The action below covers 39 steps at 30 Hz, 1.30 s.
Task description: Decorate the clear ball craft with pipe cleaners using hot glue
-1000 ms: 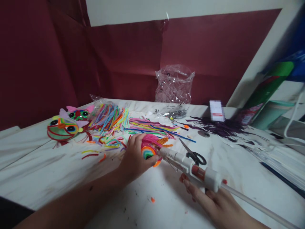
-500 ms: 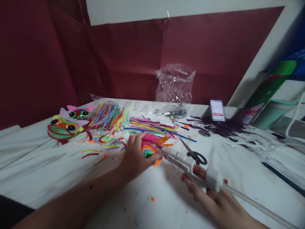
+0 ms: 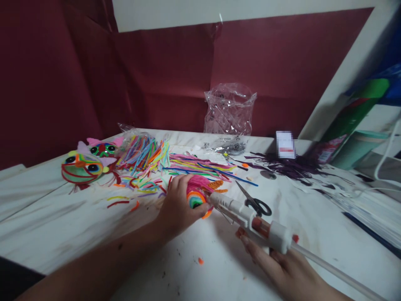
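Note:
My left hand (image 3: 183, 205) is closed around a pink craft figure (image 3: 200, 182) made of pipe cleaners, pressing it near the tabletop. A rainbow-ringed eye with an orange edge shows beside my thumb, and orange strips stick out on its right. My right hand (image 3: 272, 261) grips a white hot glue gun (image 3: 250, 217) from below, with a long clear glue stick (image 3: 332, 267) coming out of its rear. The gun's nozzle meets the figure near the eye; whether glue is flowing I cannot tell. Black-handled scissors (image 3: 255, 202) lie open just behind the gun.
Two finished-looking colourful animal masks (image 3: 83, 168) sit at the left. Bundled pipe cleaners (image 3: 142, 154) and loose ones (image 3: 200, 165) spread across the middle. A clear plastic bag (image 3: 230, 110) stands against the maroon backing. Dark purple strands (image 3: 291, 169) and a green cup (image 3: 360, 148) are at the right.
Almost nothing differs. The glue gun's nozzle has shifted very slightly left and up against the figure, while my left hand keeps its hold.

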Motion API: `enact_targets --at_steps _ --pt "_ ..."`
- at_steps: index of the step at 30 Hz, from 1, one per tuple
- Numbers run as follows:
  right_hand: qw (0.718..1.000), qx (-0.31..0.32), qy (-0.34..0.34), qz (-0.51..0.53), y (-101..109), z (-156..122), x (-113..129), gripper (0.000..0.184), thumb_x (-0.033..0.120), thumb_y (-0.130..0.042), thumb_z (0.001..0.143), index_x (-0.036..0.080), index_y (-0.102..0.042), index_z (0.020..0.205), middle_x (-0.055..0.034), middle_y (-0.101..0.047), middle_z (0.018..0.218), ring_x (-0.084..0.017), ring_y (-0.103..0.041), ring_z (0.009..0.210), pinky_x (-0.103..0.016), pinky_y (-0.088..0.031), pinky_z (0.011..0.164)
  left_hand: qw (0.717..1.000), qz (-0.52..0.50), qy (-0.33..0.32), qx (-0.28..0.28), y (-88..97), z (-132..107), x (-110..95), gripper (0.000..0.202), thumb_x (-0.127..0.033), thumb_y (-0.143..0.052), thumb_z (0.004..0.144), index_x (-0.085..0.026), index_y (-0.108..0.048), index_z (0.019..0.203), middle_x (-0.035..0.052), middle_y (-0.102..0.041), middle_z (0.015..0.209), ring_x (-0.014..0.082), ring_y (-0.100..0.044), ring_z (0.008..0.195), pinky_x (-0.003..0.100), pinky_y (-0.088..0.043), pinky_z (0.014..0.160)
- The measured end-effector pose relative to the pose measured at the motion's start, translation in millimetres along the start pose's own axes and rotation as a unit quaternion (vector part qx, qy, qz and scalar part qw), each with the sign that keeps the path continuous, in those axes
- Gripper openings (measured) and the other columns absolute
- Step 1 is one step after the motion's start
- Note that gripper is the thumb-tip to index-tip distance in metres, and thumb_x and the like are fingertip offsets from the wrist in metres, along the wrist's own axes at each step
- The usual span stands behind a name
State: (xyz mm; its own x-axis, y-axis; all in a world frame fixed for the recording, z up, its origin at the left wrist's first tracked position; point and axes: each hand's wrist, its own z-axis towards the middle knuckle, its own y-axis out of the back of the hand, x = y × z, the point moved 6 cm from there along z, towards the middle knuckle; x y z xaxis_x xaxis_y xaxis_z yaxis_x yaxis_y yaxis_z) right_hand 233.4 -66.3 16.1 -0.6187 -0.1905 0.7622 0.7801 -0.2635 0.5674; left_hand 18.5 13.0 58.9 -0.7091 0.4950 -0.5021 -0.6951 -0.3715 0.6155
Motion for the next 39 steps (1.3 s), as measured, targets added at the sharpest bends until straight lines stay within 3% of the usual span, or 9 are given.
enact_targets --at_steps 4,9,19,26,33,39 --pt "0.999 0.019 0.017 0.024 1 3 -2 0.049 0.059 -0.057 0.077 0.018 -0.07 0.099 -0.0122 -0.075 0.091 -0.029 -0.07 0.087 -0.034 -0.061 0.072 1.0 0.006 0.008 -0.007 0.8 0 1 0.066 -0.036 -0.072 0.062 -0.017 -0.045 0.12 0.0118 -0.052 0.115 0.03 -0.052 0.112 0.048 -0.045 0.096" --pt "0.995 0.09 -0.018 0.043 -7 3 -23 0.054 0.062 -0.054 0.078 0.016 -0.068 0.105 -0.0146 -0.074 0.098 -0.029 -0.071 0.09 -0.037 -0.06 0.076 1.0 -0.001 0.009 -0.001 0.8 0 0 0.067 -0.035 -0.072 0.062 -0.018 -0.045 0.121 0.0119 -0.051 0.117 0.0302 -0.051 0.114 0.048 -0.044 0.097" --pt "0.998 -0.022 -0.01 0.059 0 -2 -7 0.054 0.065 -0.059 0.074 0.019 -0.07 0.099 -0.0125 -0.075 0.091 -0.031 -0.071 0.086 -0.035 -0.062 0.066 1.0 0.004 0.008 -0.006 1.7 1 0 0.065 -0.037 -0.073 0.062 -0.019 -0.046 0.118 0.0111 -0.052 0.114 0.0302 -0.052 0.111 0.048 -0.046 0.094" --pt "0.999 -0.001 -0.018 0.032 -6 -3 -7 0.052 0.061 -0.057 0.077 0.018 -0.067 0.105 -0.0134 -0.072 0.105 -0.032 -0.067 0.099 -0.038 -0.057 0.084 1.0 0.008 0.004 -0.001 0.5 0 -1 0.069 -0.038 -0.073 0.062 -0.018 -0.044 0.121 0.012 -0.051 0.117 0.0301 -0.051 0.114 0.047 -0.044 0.098" --pt "0.996 0.074 -0.014 0.056 -5 0 -10 0.058 0.066 -0.055 0.075 0.018 -0.067 0.105 -0.0128 -0.074 0.1 -0.029 -0.07 0.09 -0.035 -0.06 0.076 1.0 -0.001 0.006 0.007 -0.3 0 -1 0.07 -0.035 -0.073 0.061 -0.016 -0.044 0.122 0.0132 -0.05 0.119 0.0298 -0.049 0.116 0.047 -0.042 0.101" --pt "0.998 0.002 -0.005 0.055 1 -2 -5 0.052 0.065 -0.055 0.077 0.02 -0.069 0.1 -0.0112 -0.075 0.091 -0.028 -0.071 0.084 -0.032 -0.062 0.066 1.0 -0.002 0.015 0.003 0.3 0 1 0.067 -0.036 -0.073 0.062 -0.018 -0.045 0.12 0.0125 -0.051 0.117 0.0307 -0.05 0.115 0.049 -0.044 0.098"
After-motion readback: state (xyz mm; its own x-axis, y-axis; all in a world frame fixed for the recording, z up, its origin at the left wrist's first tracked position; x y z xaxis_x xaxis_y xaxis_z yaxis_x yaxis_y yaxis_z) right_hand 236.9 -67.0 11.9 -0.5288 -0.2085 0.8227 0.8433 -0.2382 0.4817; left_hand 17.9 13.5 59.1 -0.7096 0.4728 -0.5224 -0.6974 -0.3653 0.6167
